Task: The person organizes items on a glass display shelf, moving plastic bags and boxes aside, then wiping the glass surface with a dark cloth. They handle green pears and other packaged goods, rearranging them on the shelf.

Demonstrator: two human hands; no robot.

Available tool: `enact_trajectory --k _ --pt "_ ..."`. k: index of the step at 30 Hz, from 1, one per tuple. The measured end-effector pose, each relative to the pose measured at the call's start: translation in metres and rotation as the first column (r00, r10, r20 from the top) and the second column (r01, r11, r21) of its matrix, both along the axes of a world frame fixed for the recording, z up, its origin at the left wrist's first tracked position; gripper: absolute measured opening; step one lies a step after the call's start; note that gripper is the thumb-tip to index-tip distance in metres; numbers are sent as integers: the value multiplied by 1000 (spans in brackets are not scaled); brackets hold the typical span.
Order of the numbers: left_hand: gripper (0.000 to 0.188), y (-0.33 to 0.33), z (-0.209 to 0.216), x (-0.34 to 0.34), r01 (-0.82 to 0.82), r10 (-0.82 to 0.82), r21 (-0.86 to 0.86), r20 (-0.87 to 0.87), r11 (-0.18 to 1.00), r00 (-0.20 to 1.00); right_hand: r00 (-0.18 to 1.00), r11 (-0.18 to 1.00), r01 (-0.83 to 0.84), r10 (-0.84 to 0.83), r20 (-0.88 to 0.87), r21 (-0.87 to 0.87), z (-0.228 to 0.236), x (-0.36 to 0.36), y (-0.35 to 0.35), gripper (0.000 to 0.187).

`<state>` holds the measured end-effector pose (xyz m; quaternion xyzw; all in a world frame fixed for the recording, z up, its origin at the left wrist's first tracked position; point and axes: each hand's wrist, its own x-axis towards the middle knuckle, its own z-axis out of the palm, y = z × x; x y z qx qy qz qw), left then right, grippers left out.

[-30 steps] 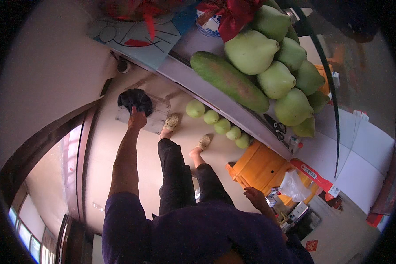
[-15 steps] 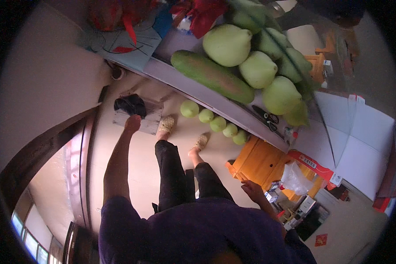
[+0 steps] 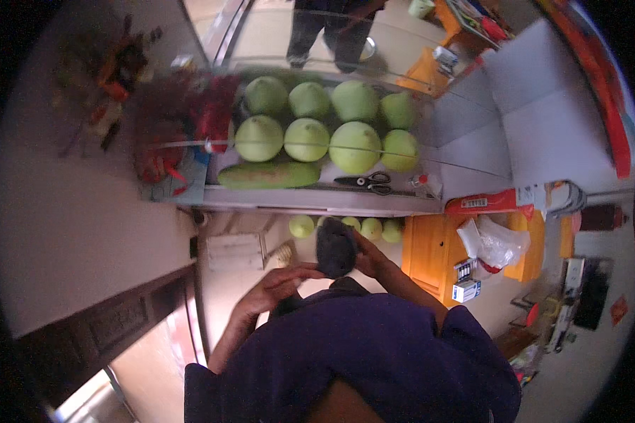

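A dark grey, soft-looking cloth bundle point(image 3: 336, 248), rounded like a folded cap, is held up in front of my body. Its exact kind does not show. My left hand point(image 3: 283, 280) grips its lower left edge, with the fingers reaching toward its underside. On the other side my right hand point(image 3: 369, 257) has its fingers closed against it. Beyond the bundle, on a pale shelf point(image 3: 275, 200), sit several light green round gourds point(image 3: 259, 139). A long green gourd point(image 3: 269, 175) and black scissors point(image 3: 367, 181) lie along the front.
A small wooden stool point(image 3: 233, 250) stands on the floor to the left. Below the shelf are more round gourds point(image 3: 302, 226). An orange wooden cabinet point(image 3: 425, 250) and clear plastic bags point(image 3: 501, 243) are to the right. A reflective glass panel rises behind the shelf.
My left hand has lifted the dark bundle off the stool and brought it to the middle. My right hand has come over to meet it. The view has turned toward the shelf.
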<state>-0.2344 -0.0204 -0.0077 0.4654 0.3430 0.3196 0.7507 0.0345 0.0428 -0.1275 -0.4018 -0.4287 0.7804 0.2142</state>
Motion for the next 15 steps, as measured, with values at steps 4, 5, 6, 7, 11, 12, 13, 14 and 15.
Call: enact_trajectory --k 4,5,6,7,11,12,13,14,15 --pt "38 34 45 65 190 -184 201 -50 961 982 722 83 -675 -132 679 733 99 -1 22 38" --pt "39 40 53 78 208 -195 230 -78 951 978 834 62 -528 -147 531 847 103 11 22 37" --pt "40 45 62 90 224 -203 258 -106 940 974 918 34 -365 -154 366 930 107 21 21 37" --pt "40 48 70 100 237 -207 286 -132 929 969 919 78 -358 -146 366 930 112 30 20 36" --pt "38 58 67 134 201 -187 291 -77 935 979 952 223 -283 -55 302 933 142 72 16 42" --pt "37 56 68 143 174 -167 244 -49 954 985 940 256 -299 -85 330 919 142 88 12 43" --pt "36 56 68 151 145 -144 196 -22 970 989 928 289 -314 -111 357 905 143 102 10 44" --pt "36 57 64 160 142 -144 180 -5 973 990 913 321 -328 -134 385 889 146 115 9 45" --pt "36 59 59 166 139 -142 164 12 977 990 860 405 -426 -95 501 809 156 124 9 46"
